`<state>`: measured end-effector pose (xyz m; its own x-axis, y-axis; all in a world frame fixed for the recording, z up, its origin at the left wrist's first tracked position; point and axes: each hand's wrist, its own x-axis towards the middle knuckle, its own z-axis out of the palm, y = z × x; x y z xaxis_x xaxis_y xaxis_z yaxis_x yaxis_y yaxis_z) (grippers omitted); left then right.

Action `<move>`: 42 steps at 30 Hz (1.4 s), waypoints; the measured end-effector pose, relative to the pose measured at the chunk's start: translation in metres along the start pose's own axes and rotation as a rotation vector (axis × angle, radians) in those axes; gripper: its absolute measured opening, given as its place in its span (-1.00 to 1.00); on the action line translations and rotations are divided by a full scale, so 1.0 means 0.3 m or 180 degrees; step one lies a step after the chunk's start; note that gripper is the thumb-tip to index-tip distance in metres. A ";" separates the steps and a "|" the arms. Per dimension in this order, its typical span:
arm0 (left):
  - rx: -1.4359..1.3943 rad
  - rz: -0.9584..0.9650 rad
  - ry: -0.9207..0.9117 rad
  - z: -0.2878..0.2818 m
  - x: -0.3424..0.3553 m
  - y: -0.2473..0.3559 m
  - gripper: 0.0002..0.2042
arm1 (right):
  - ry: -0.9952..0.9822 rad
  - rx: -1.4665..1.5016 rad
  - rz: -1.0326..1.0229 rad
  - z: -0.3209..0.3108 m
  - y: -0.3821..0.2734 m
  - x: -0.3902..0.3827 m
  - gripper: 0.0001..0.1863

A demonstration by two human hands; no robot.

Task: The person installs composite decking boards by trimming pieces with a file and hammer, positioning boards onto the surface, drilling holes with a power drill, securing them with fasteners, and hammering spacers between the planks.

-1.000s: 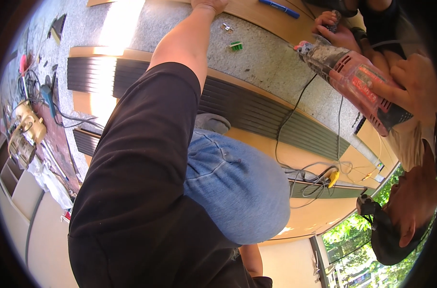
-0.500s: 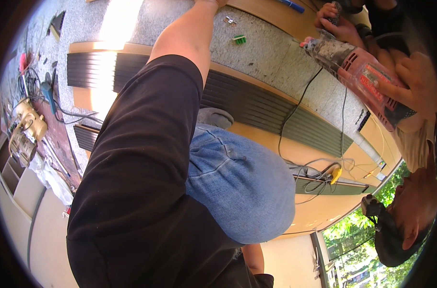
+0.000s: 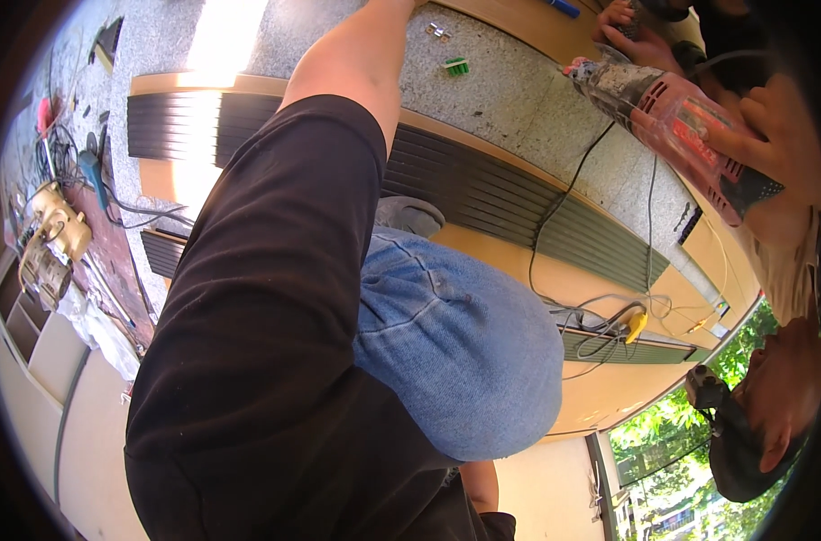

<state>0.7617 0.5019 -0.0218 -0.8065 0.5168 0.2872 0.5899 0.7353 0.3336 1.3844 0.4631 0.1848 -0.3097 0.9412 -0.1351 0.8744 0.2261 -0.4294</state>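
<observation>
The person's arm [image 3: 356, 63] reaches up past the picture's top edge, so I cannot tell how the fingers are. A co-worker's hand [image 3: 771, 117] holds a red drill [image 3: 672, 117] over the stone floor [image 3: 518, 81], near a green plug [image 3: 456, 65]. Next likely needs steady holding.

A building site or fit-out workspace, partly open to daylight. Long wooden panels with dark slatted strips [image 3: 518, 203] lie across a speckled stone floor [image 3: 509, 86]. A red corded power tool [image 3: 676, 126] is in a co-worker's hands, cables [image 3: 600, 316] trail over the boards, and more tools [image 3: 54, 239] sit at the floor's left edge. Green trees [image 3: 690, 451] show outside.
</observation>
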 end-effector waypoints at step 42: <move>0.0470 -0.0118 -0.0561 0.050 -0.003 0.008 -0.53 | 0.0664 -0.0271 0.1775 0.040 0.209 -0.573 -0.55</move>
<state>0.7631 0.5098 -0.0347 -0.8295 0.5473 0.1116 0.5582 0.8047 0.2022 1.4880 0.3124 0.1704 0.2765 0.9511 -0.1377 0.9134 -0.3047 -0.2699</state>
